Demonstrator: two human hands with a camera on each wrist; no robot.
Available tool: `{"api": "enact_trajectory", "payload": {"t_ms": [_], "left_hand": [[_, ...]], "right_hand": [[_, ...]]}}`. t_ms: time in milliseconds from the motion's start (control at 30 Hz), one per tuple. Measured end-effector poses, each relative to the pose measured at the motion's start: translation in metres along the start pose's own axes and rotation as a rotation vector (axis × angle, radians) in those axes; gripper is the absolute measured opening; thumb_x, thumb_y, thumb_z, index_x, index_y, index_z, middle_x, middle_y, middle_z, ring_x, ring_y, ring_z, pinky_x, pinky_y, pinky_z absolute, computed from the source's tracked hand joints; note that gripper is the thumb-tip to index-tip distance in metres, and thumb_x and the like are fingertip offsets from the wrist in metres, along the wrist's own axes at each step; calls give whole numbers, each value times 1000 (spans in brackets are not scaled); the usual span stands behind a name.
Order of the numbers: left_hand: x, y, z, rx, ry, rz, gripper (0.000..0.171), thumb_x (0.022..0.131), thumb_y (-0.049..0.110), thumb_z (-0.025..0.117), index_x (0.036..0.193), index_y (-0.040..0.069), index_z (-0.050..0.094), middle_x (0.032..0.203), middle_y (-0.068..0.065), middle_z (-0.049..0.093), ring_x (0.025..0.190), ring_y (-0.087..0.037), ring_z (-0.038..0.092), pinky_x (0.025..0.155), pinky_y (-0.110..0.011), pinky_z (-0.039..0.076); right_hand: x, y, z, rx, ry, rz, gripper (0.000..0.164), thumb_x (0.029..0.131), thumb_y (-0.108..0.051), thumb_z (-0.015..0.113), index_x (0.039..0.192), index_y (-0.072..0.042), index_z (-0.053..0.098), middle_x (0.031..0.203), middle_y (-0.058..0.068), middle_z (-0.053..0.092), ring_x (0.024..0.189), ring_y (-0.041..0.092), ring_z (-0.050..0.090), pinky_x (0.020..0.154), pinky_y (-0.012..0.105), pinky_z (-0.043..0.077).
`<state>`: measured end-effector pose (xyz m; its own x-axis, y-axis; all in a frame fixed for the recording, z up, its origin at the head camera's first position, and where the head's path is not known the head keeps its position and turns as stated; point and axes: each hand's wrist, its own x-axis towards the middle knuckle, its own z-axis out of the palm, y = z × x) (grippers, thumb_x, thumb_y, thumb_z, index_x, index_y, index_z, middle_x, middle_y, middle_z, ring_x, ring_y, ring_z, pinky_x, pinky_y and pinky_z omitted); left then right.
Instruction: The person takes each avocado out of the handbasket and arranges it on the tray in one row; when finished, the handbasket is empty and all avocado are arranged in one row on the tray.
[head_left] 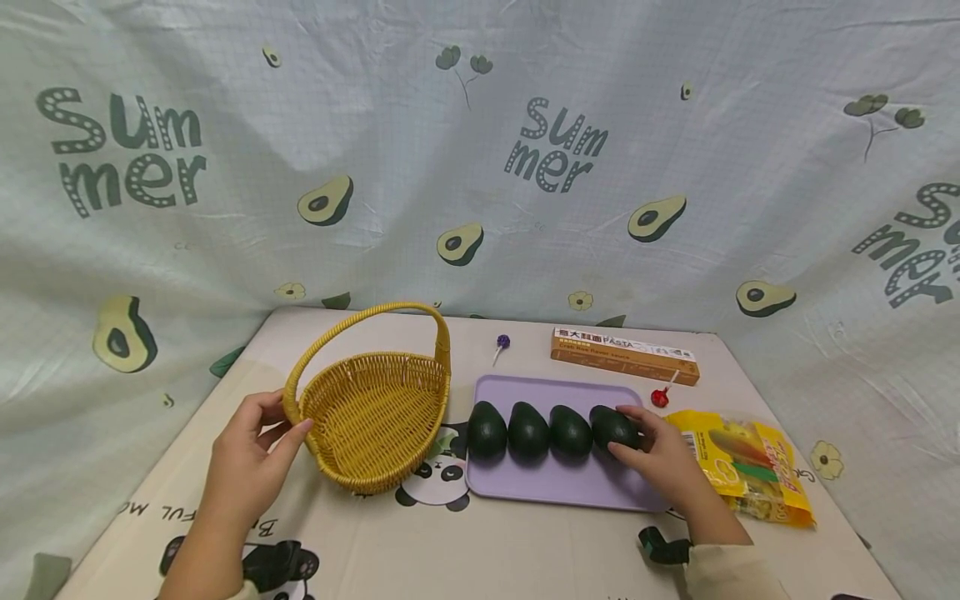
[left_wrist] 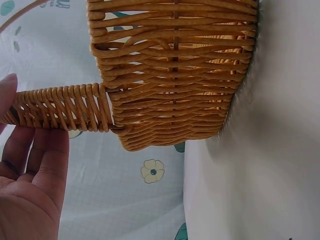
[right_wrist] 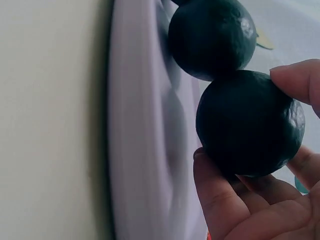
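My left hand (head_left: 251,454) holds the handle of a yellow woven basket (head_left: 378,475) at its left side. In the left wrist view the thumb and fingers (left_wrist: 50,165) lie on either side of the wicker handle (left_wrist: 65,107). The basket's inside shows bare weave. My right hand (head_left: 667,454) grips a dark green avocado (head_left: 611,427), the rightmost in a row over a lilac tray (head_left: 555,490). Up close, thumb and fingers curl round this avocado (right_wrist: 250,122), beside a neighbouring avocado (right_wrist: 212,37). Three other avocados (head_left: 528,433) line up to its left.
Behind the tray lie a pasta box (head_left: 624,357), a purple lollipop (head_left: 503,342) and a red lollipop (head_left: 660,398). A yellow snack bag (head_left: 750,471) sits right of the tray, near my right forearm. A printed cloth (head_left: 480,167) hangs behind the table.
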<state>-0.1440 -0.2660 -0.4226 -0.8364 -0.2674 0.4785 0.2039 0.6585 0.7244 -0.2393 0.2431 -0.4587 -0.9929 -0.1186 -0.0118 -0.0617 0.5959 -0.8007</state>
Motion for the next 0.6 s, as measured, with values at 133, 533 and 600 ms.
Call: {"api": "enact_trajectory", "payload": {"t_ms": [133, 533, 600], "left_hand": [[0, 0, 0, 2, -5, -8, 42, 93, 3, 74, 130, 1, 54, 123, -13, 63, 106, 15, 50, 91, -3, 50], [0, 1, 0, 0, -14, -16, 42, 94, 4, 74, 130, 1, 54, 123, -12, 63, 106, 14, 50, 91, -2, 50], [0, 1, -1, 1, -14, -17, 42, 93, 4, 74, 130, 2, 54, 123, -12, 62, 106, 14, 50, 91, -2, 49]], "right_hand": [[0, 4, 2, -6, -4, -7, 66, 89, -25, 82, 146, -12, 52, 147, 24, 54, 124, 41, 62, 108, 55, 52], [-3, 9, 7, -9, -11, -26, 67, 87, -20, 83, 146, -14, 53, 147, 21, 53, 123, 41, 62, 107, 56, 53], [-3, 8, 7, -2, -13, -22, 68, 86, -21, 84, 146, -15, 53, 148, 21, 52, 124, 41, 61, 107, 57, 53]]}}
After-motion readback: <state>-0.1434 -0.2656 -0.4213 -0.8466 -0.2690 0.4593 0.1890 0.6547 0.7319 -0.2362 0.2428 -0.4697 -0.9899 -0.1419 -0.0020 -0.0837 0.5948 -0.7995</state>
